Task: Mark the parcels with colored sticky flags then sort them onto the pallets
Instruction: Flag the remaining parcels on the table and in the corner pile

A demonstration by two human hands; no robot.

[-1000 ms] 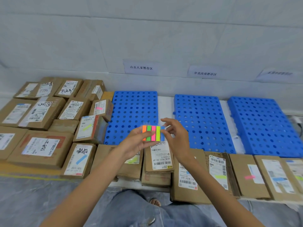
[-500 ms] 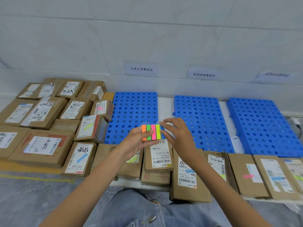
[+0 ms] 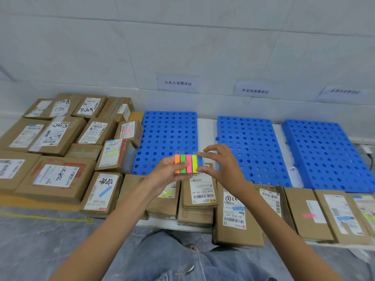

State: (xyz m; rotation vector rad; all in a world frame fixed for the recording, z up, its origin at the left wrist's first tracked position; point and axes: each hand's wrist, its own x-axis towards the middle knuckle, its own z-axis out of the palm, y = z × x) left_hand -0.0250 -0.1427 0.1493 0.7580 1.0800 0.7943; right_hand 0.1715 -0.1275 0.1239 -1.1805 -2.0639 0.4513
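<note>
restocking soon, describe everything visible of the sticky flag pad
The sticky flag pad is a small flat card of neon strips side by side: orange, green, pink, yellow, blue at the right edge. Held upright facing the camera; the left hand grips its left side, the right hand pinches its right edge.

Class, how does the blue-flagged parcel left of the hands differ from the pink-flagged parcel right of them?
The blue-flagged parcel has bold black handwriting on its label; the pink-flagged parcel has none. The blue flag slants within its label; the pink flag lies level, straddling its label's edge. Both are brown cardboard boxes with white labels.
</note>
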